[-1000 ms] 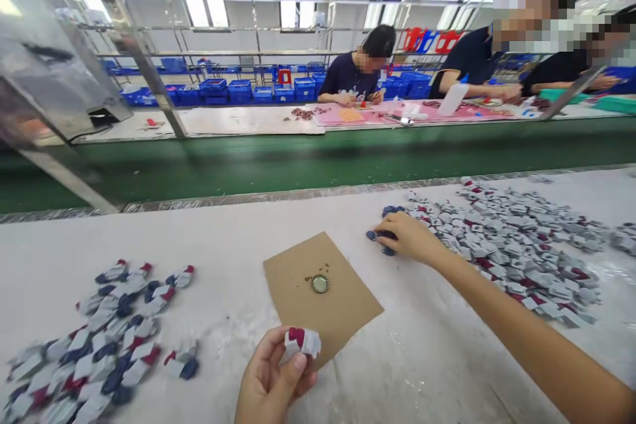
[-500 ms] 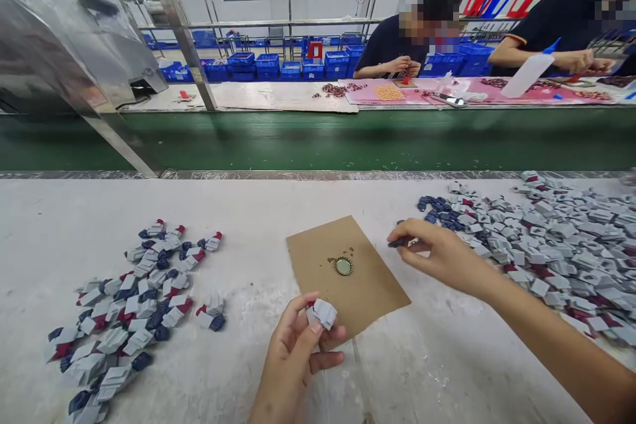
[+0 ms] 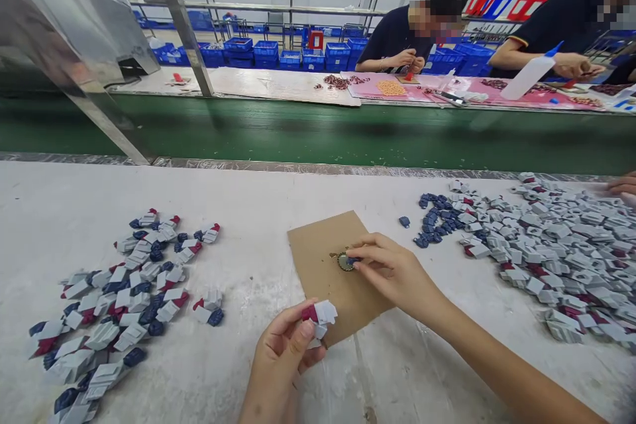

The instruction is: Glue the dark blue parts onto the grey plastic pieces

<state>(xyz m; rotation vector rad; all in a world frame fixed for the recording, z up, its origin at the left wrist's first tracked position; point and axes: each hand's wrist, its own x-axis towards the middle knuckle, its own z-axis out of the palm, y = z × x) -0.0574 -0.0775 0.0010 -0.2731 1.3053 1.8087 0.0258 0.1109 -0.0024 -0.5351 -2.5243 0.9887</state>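
Near the front middle, my left hand (image 3: 283,348) is closed on a small grey and dark red plastic part (image 3: 320,318), pinched between thumb and fingers. My right hand (image 3: 385,268) pinches a small dark blue part (image 3: 353,261) right at a bottle cap (image 3: 344,262); the fingers hide much of the blue part, and whether it touches the cap's inside I cannot tell. The cap lies hollow side up, with a shiny surface inside, on a brown cardboard sheet (image 3: 318,245). Small brown flecks lie beside it.
Grey, red and blue assembled pieces (image 3: 119,305) are heaped at left. Loose blue parts (image 3: 437,222) and a large pile of grey and red parts (image 3: 551,252) lie at right. Beyond runs a green belt (image 3: 308,129); two co-workers sit across it. Another person's hand (image 3: 623,184) shows at right.
My right hand has moved left with the blue part, from beside the cardboard to the cap. The left hand has turned its part so more red shows. The view has shifted slightly.
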